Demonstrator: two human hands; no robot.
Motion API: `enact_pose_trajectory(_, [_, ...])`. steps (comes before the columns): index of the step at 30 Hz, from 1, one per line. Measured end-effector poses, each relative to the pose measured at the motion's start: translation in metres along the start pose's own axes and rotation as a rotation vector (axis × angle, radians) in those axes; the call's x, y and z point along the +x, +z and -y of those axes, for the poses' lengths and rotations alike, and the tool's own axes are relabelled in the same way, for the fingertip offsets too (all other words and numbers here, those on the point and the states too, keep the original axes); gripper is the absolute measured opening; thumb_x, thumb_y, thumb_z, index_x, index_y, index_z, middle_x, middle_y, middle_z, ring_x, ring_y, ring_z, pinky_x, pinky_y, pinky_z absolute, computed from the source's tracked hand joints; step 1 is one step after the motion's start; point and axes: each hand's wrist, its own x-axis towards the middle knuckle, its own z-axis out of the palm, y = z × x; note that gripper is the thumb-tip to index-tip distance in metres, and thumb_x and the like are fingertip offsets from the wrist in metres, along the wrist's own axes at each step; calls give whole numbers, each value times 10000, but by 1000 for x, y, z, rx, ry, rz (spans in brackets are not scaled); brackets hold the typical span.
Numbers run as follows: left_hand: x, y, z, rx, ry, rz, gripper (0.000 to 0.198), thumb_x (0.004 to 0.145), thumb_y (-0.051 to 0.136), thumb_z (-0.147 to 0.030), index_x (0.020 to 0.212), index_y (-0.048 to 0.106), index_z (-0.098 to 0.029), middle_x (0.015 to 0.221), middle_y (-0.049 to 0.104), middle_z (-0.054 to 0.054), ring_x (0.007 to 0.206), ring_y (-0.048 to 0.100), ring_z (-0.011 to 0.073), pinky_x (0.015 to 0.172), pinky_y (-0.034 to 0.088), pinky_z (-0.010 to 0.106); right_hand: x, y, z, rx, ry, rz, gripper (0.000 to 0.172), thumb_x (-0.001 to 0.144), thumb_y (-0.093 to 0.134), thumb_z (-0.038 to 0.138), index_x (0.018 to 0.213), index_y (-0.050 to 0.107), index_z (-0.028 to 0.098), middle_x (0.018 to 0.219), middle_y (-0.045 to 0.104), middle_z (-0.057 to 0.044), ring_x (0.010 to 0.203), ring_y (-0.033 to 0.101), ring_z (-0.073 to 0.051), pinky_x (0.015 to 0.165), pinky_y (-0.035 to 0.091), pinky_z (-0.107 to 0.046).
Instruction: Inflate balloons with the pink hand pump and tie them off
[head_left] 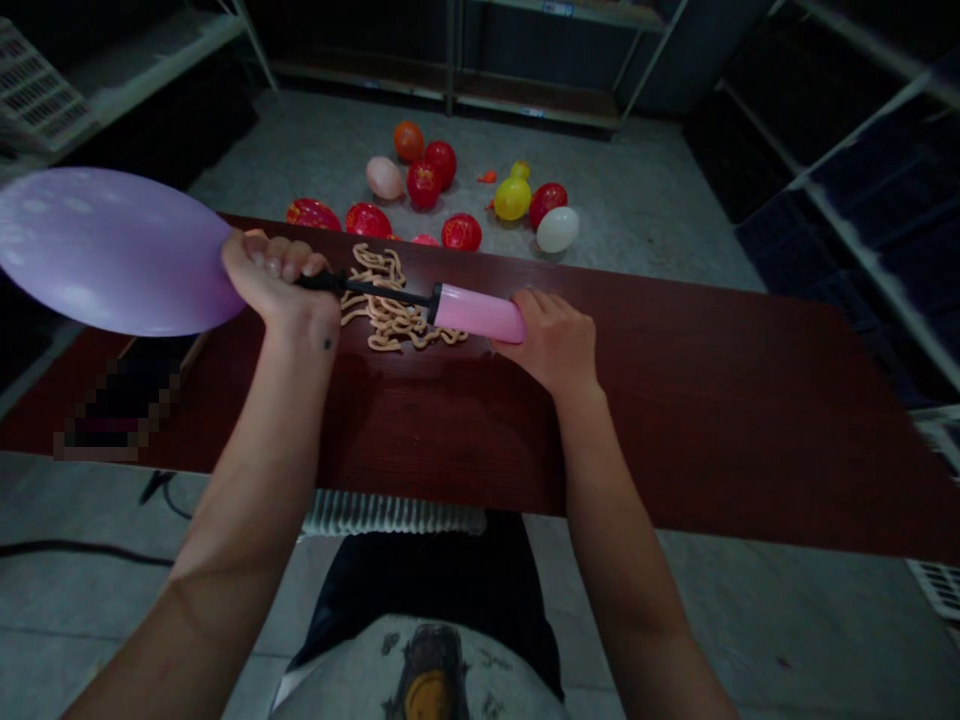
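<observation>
A large inflated purple balloon [124, 250] reaches out of the view's left side, its neck end at my left hand [279, 275]. The fingers of that hand are closed around the balloon's neck and the black end of a balloon pump [480, 312]. My right hand [556, 338] is wrapped around the pump's pink barrel at its far right end. Between the hands a black rod shows, drawn out of the barrel. Under the pump lies a heap of long tan uninflated balloons [390, 318] on the dark red table [712, 400]. The balloon's mouth is hidden by my fingers.
Several inflated balloons, among them a yellow balloon [512, 199] and a white balloon [558, 230], lie on the floor beyond the table. A blurred dark flat object [135, 385] lies on the table's left. Shelving [536, 105] stands behind, with more along both sides.
</observation>
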Motion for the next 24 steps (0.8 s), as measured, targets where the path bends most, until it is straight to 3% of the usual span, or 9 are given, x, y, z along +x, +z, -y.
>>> enact_pose_trajectory(5, [-20, 19, 24, -56, -25, -86, 403, 1040, 343, -244, 677, 171, -213, 528, 137, -48, 444, 121, 109, 498, 131, 302, 2, -2, 22, 4, -4, 9, 360, 861, 650, 490, 1048, 632, 183, 998, 733, -119, 879, 644, -266, 620, 358, -322])
enact_pose_trajectory(9, [-30, 28, 40, 37, -60, -57, 414, 1031, 337, -309, 668, 157, -223, 525, 146, -43, 434, 154, 122, 499, 160, 312, 4, 4, 36, 11, 7, 5, 396, 855, 639, 526, 1040, 637, 176, 951, 736, -126, 830, 657, -267, 612, 355, -326])
enact_pose_trajectory(14, [-17, 14, 46, 73, -8, 24, 427, 997, 355, -389, 642, 174, -237, 497, 168, -36, 424, 212, 138, 500, 193, 321, 6, 11, 38, 45, 3, 13, 424, 874, 613, 560, 1066, 652, 184, 962, 748, -106, 832, 673, -257, 636, 367, -324])
enact_pose_trajectory(19, [4, -5, 51, 158, -11, 168, 487, 983, 337, -553, 600, 265, -263, 484, 219, -10, 525, 450, 204, 558, 269, 339, 8, 12, 35, 60, -3, -35, 488, 871, 623, 616, 1130, 664, 204, 1016, 756, -84, 901, 686, -258, 669, 386, -321])
enact_pose_trajectory(21, [4, -4, 50, 193, 7, 160, 503, 988, 336, -575, 598, 269, -265, 490, 221, -11, 537, 458, 208, 574, 271, 344, 9, 12, 34, 57, -1, -34, 501, 865, 633, 622, 1144, 668, 208, 1023, 756, -87, 921, 684, -262, 676, 394, -319])
enact_pose_trajectory(24, [-6, 9, 39, 153, 7, 34, 458, 1025, 325, -435, 620, 214, -251, 506, 182, -30, 458, 317, 166, 558, 227, 333, 10, 11, 31, 48, 0, -29, 503, 882, 618, 604, 1183, 663, 203, 1083, 750, -109, 959, 676, -271, 699, 421, -320])
